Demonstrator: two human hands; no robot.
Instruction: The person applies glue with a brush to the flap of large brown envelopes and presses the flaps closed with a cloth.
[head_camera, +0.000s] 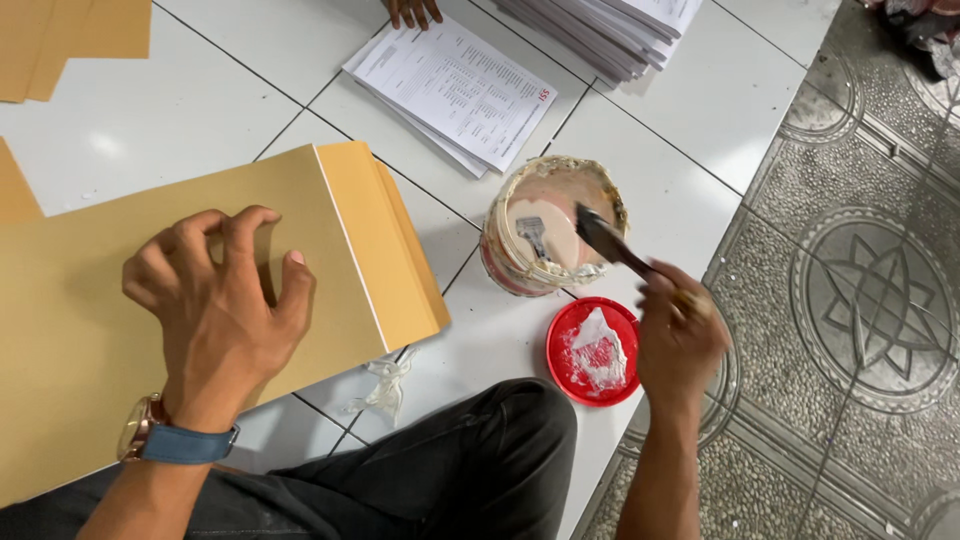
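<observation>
Clearly, in the head view, the work in hand is gluing: the right hand (680, 335) is closed around the handle of a dark brush (610, 243), and the bristle end hangs over the mouth of a small paste tub (545, 228) whose rim is crusted with dried paste. I judge this to be the loading step, when the brush takes paste before it goes to the paper. The left hand (222, 300) holds nothing; it rests with bent, spread fingers on top of a brown envelope (100, 320), pressing it flat on the floor, and a watch (150, 435) with a blue strap sits on that wrist. The envelope flap (385, 245) lies open toward the tub, so the next move probably calls for a short carry to the left and an even stroke along the flap, without drips on the tiles. Just beside the tub lies its red lid (592, 350), smeared with white paste. The surface is a white tiled floor (690, 120); to the right it changes to grey patterned tiles (860, 300). Farther away lie stacks of printed sheets (455, 90), where the fingers of another person's hand (412, 12) touch the top edge, and more brown envelopes (60, 40) wait at the upper left.
</observation>
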